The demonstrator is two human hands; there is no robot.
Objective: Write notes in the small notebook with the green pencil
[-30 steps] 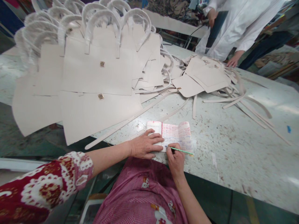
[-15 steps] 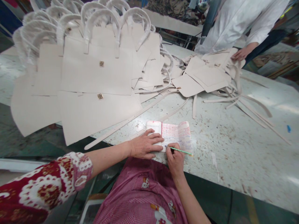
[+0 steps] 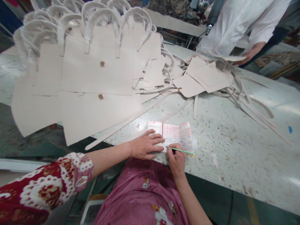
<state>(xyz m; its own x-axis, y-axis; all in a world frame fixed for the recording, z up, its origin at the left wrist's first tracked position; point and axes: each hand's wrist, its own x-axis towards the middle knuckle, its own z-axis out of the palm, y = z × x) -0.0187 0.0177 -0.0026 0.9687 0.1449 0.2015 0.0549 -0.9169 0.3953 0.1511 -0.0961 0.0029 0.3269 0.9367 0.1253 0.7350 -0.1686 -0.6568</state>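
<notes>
Left hand [image 3: 147, 146] lies spread on an open notebook [image 3: 173, 130]; the right hand [image 3: 177, 160] grips a green pen [image 3: 185, 152] over it. The notebook rests on the surface [image 3: 234, 140] near its close edge, right of large beige panels [image 3: 98, 120].

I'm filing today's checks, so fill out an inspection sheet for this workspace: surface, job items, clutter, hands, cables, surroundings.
Surface: pale table, scuffed and speckled.
Job items: open notebook, with red and blue writing; green pen.
Clutter: pale panels with loop handles heaped at left; loose straps; blue scrap at right.
Hands: left hand spread flat on the notebook; right hand grips the pen over it.
Cables: nothing certain; a dark line below the table may be one.
Surroundings: co-worker in white across the table; cloth pile behind.
</notes>
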